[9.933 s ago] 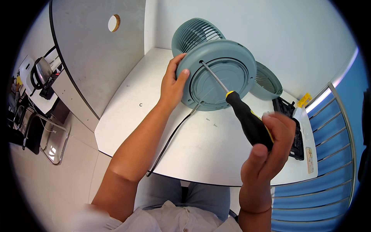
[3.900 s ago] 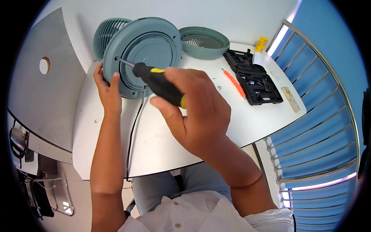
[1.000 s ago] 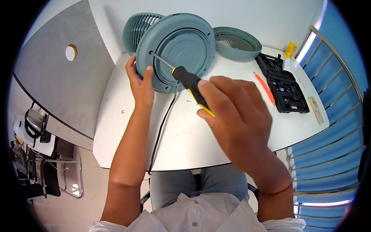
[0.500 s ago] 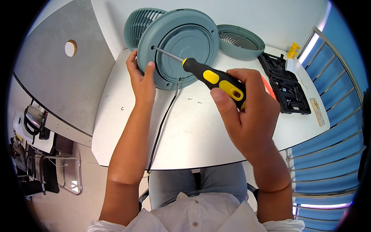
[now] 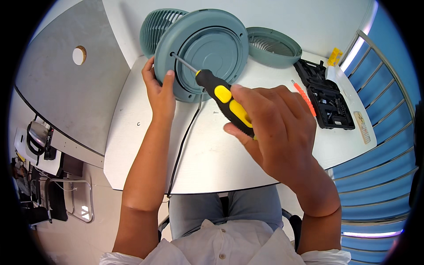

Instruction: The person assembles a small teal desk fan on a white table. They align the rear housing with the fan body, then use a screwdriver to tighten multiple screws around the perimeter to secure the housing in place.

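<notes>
White table (image 5: 145, 145), blue blinds (image 5: 380, 145)

Open black tool case (image 5: 326, 99) at bench (image 5: 221, 163) right end, lid raised, bits ranked inside. Just beside it at far right edge, small tan rectangular label card (image 5: 363, 127) lying flat, print too small to tell. No screens or signs in view.

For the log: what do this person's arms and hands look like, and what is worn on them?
Both hands, left hand and right hand, are bare: no gloves, rings or watch show. The forearms are uncovered; white shirt sleeves are rolled up near the elbows.
</notes>
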Motion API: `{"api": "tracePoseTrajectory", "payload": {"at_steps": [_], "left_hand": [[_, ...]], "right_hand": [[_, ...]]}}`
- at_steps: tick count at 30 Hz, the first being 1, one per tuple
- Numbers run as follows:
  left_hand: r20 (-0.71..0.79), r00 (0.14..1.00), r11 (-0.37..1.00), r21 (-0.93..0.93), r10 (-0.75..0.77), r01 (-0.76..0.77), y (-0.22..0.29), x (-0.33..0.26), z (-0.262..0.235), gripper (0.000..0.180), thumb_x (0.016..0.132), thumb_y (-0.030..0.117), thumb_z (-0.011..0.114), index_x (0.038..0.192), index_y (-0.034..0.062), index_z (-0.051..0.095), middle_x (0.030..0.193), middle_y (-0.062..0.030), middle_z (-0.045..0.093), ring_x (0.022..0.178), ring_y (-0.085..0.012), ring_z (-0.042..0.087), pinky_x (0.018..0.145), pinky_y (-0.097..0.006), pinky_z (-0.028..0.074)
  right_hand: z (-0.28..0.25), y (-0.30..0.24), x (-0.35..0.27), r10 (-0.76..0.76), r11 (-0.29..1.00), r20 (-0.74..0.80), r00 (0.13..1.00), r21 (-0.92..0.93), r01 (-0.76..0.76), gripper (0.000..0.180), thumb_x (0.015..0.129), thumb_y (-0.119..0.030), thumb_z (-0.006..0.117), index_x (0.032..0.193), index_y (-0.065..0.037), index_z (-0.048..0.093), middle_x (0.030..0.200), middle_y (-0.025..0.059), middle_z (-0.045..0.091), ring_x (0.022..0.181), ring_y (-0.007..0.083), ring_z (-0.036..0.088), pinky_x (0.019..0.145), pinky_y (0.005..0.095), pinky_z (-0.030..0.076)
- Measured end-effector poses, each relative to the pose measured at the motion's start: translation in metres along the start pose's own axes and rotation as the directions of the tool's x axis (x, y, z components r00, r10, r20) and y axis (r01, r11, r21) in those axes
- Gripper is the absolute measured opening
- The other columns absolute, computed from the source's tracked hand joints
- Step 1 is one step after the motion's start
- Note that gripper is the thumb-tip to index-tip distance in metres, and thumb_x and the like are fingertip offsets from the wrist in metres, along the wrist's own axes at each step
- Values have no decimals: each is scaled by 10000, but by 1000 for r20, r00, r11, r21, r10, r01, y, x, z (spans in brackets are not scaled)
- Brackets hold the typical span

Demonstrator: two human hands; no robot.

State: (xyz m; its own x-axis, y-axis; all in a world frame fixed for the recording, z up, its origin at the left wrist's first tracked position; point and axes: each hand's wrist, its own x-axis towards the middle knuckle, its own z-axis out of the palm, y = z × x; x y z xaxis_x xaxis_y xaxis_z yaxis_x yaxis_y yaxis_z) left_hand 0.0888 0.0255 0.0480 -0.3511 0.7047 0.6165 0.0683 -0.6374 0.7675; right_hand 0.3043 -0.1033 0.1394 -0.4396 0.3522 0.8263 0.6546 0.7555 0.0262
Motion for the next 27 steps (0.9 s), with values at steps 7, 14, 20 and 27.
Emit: {"api": "tracePoseTrajectory", "payload": {"at_steps": [7, 14, 20, 27], "left_hand": [[-13, 995, 995, 19, 94, -94, -17, 3, 2, 520, 865, 162, 582, 1315, 57, 343, 1254, -135, 405, 1158, -217, 403, 1010, -326, 300], [-33, 999, 999, -20, 41, -41, -8, 3, 1, 496, 894, 120, 545, 1324, 35, 312, 1253, -145, 434, 1115, -196, 468, 966, -309, 368], [18, 999, 1000, 12, 28, -28, -6, -1, 7, 467, 909, 107, 516, 1316, 24, 303, 1249, -154, 432, 1105, -196, 487, 937, -301, 414], [-14, 995, 995, 10, 96, -96, -17, 2, -1, 491, 873, 136, 574, 1302, 54, 350, 1230, -129, 426, 1125, -201, 427, 986, -313, 323]], "right_hand": [[18, -16, -4, 470, 871, -181, 864, 251, -422, 336, 778, -162, 710, 996, 16, 528, 771, 119, 632, 623, 200, 637, 567, 277, 505], [27, -16, -17, 352, 928, -259, 899, 220, -300, 521, 670, -94, 710, 1122, -27, 461, 940, 113, 535, 813, 274, 544, 654, 327, 459], [23, -19, -11, 198, 977, -279, 940, -22, -213, 486, 520, -171, 800, 934, -63, 568, 811, 29, 564, 653, 192, 520, 550, 301, 429], [28, -4, -6, 409, 912, -288, 866, 156, -379, 413, 753, -339, 695, 962, -44, 495, 614, 56, 581, 470, 236, 568, 429, 336, 438]]}}
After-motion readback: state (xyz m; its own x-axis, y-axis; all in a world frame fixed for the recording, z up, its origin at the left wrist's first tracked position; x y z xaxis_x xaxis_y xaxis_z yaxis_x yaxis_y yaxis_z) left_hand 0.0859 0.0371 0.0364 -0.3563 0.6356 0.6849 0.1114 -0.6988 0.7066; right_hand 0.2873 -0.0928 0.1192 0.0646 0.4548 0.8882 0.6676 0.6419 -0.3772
